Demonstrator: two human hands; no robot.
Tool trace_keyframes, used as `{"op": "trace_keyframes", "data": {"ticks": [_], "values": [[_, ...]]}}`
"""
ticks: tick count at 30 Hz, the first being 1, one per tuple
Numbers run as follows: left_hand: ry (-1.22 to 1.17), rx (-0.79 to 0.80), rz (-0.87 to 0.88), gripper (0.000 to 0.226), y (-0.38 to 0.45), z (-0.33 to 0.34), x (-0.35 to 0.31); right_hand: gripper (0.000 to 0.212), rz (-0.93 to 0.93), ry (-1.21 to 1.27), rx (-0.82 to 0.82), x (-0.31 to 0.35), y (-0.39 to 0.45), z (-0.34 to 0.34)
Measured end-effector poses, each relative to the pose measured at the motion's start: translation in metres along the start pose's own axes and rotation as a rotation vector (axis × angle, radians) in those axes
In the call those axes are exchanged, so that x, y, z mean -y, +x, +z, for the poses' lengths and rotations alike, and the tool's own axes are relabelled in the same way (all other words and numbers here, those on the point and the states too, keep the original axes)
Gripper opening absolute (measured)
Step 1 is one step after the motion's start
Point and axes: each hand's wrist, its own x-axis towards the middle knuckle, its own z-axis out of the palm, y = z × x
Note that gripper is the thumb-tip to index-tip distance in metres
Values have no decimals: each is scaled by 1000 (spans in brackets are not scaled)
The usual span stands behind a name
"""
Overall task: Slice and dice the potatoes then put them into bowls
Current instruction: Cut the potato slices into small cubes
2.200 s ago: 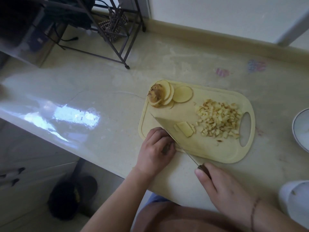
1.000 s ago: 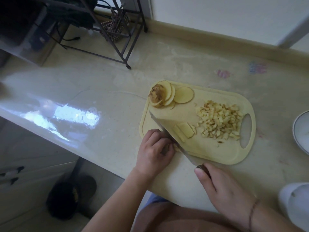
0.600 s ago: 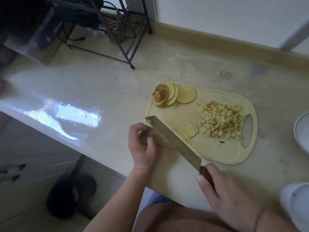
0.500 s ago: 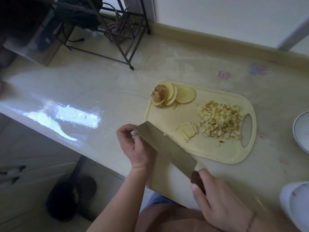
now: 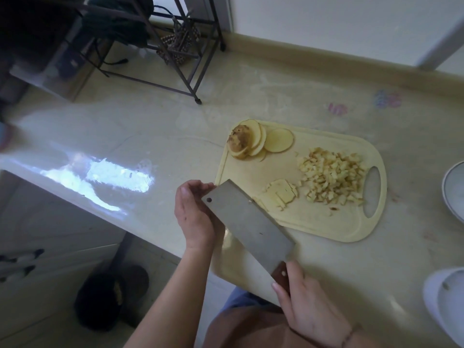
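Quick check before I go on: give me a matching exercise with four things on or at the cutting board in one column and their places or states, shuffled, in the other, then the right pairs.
Things:
1. diced potato pile
2. round potato slices
3. cleaver
4. partly cut slices

Places or states:
A. far left corner of the cutting board, overlapping, one skin-covered end piece on top
B. lifted, flat side up, handle in the right hand, left hand at its far end
C. next to the board's handle hole
D. middle of the board, beside the blade

Pairs: 1-C, 2-A, 3-B, 4-D
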Motion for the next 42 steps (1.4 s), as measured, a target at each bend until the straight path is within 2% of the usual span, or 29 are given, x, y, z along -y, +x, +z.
{"op": "trace_keyframes", "data": {"ticks": [1,3,4,7,8,11,13,18,21,24,27,29,31,33,36,38,42], "values": [[80,19,37,31,0,-2,2,53,1,15,-5,1,1,0],[170,30,87,32,-2,-2,6,55,-23,83,-114,-2,2,5],[192,30,113,31,-2,-2,8,60,-2,147,-96,-3,1,4],[242,16,166,27,-7,5,9,104,52,193,-80,-8,3,-2],[265,8,174,26,-8,5,10,103,57,183,-85,-12,2,-3],[347,6,188,25,-6,3,13,55,64,230,-155,-16,1,-6],[380,11,196,27,-6,2,13,43,76,209,-204,-23,0,-9],[410,5,212,16,-10,4,13,35,97,91,-149,-43,-2,-6],[431,17,211,23,-12,6,14,33,82,29,-232,-40,1,-15],[435,19,193,37,-14,7,13,37,162,186,-271,-33,8,-29],[470,47,221,40,-16,7,12,36,120,319,-315,-36,5,-37],[494,54,239,40,-17,8,11,36,99,395,-279,-37,2,-49],[512,56,252,40,-20,10,10,33,111,519,-255,-43,2,-58],[534,69,284,43,-20,9,10,36,137,785,-174,-50,3,-68],[571,86,338,50,-18,7,12,41,297,1429,119,-70,1,-79],[575,91,363,51,-19,9,12,37,336,1633,246,-83,3,-88],[623,145,450,41,-24,12,10,13,213,2018,461,-114,13,-83]]}}
